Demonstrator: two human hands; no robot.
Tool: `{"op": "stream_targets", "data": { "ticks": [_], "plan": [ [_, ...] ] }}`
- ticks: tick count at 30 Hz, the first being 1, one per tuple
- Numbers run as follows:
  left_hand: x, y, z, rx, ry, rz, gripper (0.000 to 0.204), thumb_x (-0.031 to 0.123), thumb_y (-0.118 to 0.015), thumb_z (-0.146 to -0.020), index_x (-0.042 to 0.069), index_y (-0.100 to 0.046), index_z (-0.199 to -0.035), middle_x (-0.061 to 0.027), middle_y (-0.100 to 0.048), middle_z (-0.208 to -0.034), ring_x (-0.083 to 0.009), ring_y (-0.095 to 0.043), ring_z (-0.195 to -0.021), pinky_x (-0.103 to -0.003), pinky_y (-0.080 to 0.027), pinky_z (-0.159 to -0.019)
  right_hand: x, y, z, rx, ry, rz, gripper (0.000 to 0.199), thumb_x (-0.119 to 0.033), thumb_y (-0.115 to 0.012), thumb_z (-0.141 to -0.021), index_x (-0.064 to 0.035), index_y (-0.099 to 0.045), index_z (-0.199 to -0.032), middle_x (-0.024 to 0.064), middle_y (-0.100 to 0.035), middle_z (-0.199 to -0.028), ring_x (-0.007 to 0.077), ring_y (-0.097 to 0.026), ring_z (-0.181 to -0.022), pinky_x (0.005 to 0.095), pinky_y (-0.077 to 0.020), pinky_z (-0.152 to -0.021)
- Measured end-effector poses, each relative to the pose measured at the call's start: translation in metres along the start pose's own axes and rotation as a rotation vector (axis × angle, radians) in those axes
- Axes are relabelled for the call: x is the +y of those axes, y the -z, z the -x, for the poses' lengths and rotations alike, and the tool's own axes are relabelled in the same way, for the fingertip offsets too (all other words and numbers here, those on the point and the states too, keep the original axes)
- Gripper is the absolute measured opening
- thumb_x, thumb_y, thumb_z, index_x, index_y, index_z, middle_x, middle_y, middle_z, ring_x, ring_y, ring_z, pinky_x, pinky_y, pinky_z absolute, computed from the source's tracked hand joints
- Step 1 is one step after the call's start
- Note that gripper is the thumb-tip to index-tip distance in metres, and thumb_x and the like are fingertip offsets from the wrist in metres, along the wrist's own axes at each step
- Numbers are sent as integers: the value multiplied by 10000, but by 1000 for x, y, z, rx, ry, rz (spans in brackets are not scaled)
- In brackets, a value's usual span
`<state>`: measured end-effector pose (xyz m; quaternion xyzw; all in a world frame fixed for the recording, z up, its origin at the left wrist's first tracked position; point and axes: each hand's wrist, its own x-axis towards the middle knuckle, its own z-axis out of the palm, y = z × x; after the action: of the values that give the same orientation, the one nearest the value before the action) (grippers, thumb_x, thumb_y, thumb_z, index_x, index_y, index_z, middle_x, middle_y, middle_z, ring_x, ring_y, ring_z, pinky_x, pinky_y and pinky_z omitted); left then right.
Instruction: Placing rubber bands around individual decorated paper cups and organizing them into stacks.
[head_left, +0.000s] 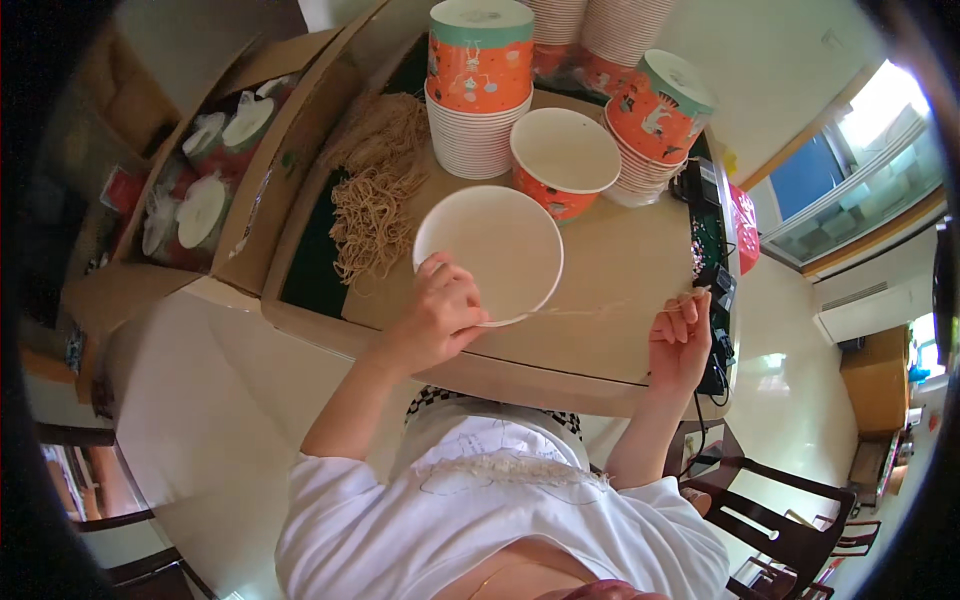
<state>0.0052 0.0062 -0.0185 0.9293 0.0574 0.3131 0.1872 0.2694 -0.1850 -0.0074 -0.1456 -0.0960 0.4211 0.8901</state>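
My left hand (440, 312) grips the rim of a white-lined paper bucket (490, 245), fingers inside and thumb at the near edge. The bucket is tilted so that its bare inside shows. From its lower right rim a thin pale string (580, 312), faint and blurred, stretches towards my right hand (680, 335). That hand is closed in a pinch on the string, close to a small black device (716, 288) at the table's right side. Just behind the held bucket stands an orange paper bucket (565, 150), its white mouth facing up.
Tan strings (375, 215) lie in a loose heap on the table's left. Stacked paper buckets (480, 90) stand at the back, with another stack (660, 115) at the back right. A cardboard box (290, 160) of bagged buckets is at the left. Black cables (722, 350) run along the right edge.
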Motion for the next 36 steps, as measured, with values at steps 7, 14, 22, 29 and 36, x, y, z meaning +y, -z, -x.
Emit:
{"op": "stream_targets", "data": {
  "ticks": [7,14,22,29,36],
  "plan": [
    [2,27,-15,-258,130,-195,238,-35,-613,-710,170,-715,-770,13,-626,-937,-180,-539,-1090,-581,-192,-1132,-6,-2,3,0,135,231,163,-197,-452,-1013,-67,-547,-1030,-13,-457,-691,57,-333,-520,202,-277,-461],
    [-24,27,-25,-149,148,-24,153,-88,-641,-641,53,-591,-611,-54,-499,-1355,-296,-404,-1316,-399,-361,-1082,-3,1,2,47,151,308,141,-180,-491,-995,-69,-571,-1027,10,-517,-744,107,-467,-659,225,-405,-609],
    [-62,10,-30,-162,202,147,172,-92,-635,-655,41,-555,-579,-55,-490,-1376,-278,-379,-1346,-367,-354,-1080,11,-13,0,88,45,95,110,-154,-497,-988,-69,-566,-994,4,-507,-774,120,-507,-759,277,-439,-758],
    [-14,9,-50,187,397,38,536,-182,-451,-702,116,-635,-1109,-135,-510,-1299,-325,-487,-1216,-390,-422,-1006,45,51,-44,175,44,297,102,-131,-509,-979,-57,-560,-931,-32,-368,-637,87,-373,-587,277,-408,-622],
    [80,-52,-50,-196,280,-28,216,44,-582,-783,61,-611,-996,-108,-623,-926,-285,-611,-913,-399,-500,-780,54,36,-36,180,1,351,117,-149,-508,-982,-61,-560,-925,-45,-357,-615,61,-343,-539,219,-307,-507]
  ]
}}
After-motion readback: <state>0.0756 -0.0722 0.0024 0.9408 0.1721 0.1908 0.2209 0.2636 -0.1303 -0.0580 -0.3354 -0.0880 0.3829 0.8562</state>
